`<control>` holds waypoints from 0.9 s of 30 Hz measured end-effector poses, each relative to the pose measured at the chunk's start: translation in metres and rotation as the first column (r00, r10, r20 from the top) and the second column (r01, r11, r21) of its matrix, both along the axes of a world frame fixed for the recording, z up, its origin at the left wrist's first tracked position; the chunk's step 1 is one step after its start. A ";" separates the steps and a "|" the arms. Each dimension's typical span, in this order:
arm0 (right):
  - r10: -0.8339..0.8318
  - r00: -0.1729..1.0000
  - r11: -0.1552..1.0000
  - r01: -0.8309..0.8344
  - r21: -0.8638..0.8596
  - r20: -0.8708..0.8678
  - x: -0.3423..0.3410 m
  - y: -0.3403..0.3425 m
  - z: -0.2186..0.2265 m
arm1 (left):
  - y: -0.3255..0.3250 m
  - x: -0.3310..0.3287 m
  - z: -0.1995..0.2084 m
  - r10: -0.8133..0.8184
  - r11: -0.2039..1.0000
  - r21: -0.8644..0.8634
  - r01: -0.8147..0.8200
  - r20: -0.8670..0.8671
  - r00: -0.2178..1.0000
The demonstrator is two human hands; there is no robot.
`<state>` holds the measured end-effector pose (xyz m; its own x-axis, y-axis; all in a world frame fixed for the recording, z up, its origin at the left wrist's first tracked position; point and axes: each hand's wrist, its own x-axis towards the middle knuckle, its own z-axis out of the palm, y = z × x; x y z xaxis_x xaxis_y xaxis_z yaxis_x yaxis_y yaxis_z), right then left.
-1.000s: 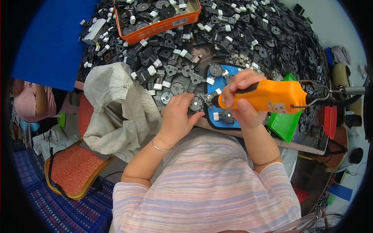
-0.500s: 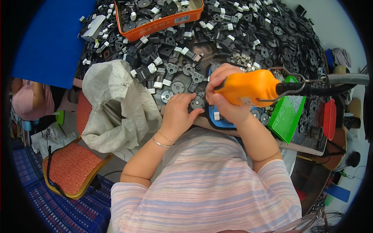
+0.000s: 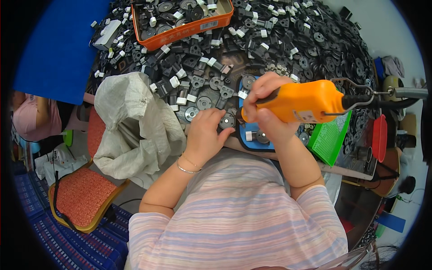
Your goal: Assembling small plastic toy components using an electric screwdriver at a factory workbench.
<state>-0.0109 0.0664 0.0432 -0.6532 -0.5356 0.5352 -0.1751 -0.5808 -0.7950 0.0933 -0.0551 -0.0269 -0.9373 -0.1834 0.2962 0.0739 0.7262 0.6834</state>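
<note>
An orange electric screwdriver [image 3: 308,101] lies across the grip of my right hand [image 3: 270,101], its fingers wrapped round the dark front end. The tool's nose points left, just right of a black round disc [image 3: 227,120] with a shiny centre. My left hand [image 3: 206,132] rests at the near left, thumb and index finger against that disc's edge. Under my right hand is a blue mat [image 3: 252,143] bearing a black part with a white block [image 3: 249,136]. Another round disc [image 3: 191,113] lies just beyond my left fingers. The screwdriver's bit is hard to make out.
A large heap of black parts with white ends [image 3: 265,38] covers the far table, with an orange-red tin [image 3: 189,32] among them. A pale woven sack [image 3: 130,117] stands left. A green basket [image 3: 330,141] and red tray [image 3: 380,138] sit right. The screwdriver's cable [image 3: 400,93] runs right.
My right hand has moved the screwdriver a little to the right, uncovering more of the blue mat and a disc on it. My left hand stays almost where it was.
</note>
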 end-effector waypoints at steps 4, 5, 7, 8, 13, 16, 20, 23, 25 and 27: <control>-0.034 0.998 0.999 0.033 -0.032 -0.044 0.000 0.004 0.001 | 0.000 0.000 0.010 0.031 0.999 -0.017 -0.031 -0.022 0.999; -0.020 0.999 0.999 0.018 -0.041 -0.041 0.000 0.005 0.002 | 0.000 0.000 0.013 0.035 0.999 -0.009 -0.036 -0.033 0.999; -0.003 0.999 1.000 0.002 -0.026 -0.055 0.000 0.009 0.004 | 0.001 -0.001 0.014 0.041 0.999 -0.002 -0.041 -0.044 0.998; 0.016 0.998 1.000 -0.016 -0.012 -0.068 0.001 0.010 0.006 | 0.001 -0.003 0.012 0.026 0.999 0.033 -0.024 -0.061 0.998; 0.020 0.994 1.000 -0.021 -0.009 -0.105 0.005 0.012 0.011 | -0.001 -0.004 0.004 -0.004 0.983 0.182 0.010 -0.029 1.000; 0.020 0.995 1.000 -0.022 -0.018 -0.102 0.007 0.015 0.017 | -0.001 -0.003 0.003 0.005 0.967 0.253 -0.006 0.005 1.000; 0.009 0.993 1.000 -0.010 -0.010 -0.119 0.006 0.016 0.017 | 0.000 -0.003 0.003 0.031 0.949 0.314 -0.015 -0.046 0.998; 0.018 0.994 1.000 -0.020 -0.016 -0.108 0.007 0.015 0.015 | 0.000 -0.003 0.003 0.043 0.939 0.344 -0.016 -0.071 0.997; 0.013 0.993 1.000 -0.014 -0.007 -0.120 0.007 0.016 0.015 | 0.000 -0.003 0.002 0.046 0.937 0.348 -0.016 -0.077 0.996; 0.009 0.991 1.000 -0.009 0.002 -0.132 0.008 0.016 0.015 | 0.000 -0.003 0.002 0.044 0.936 0.351 -0.012 -0.085 0.995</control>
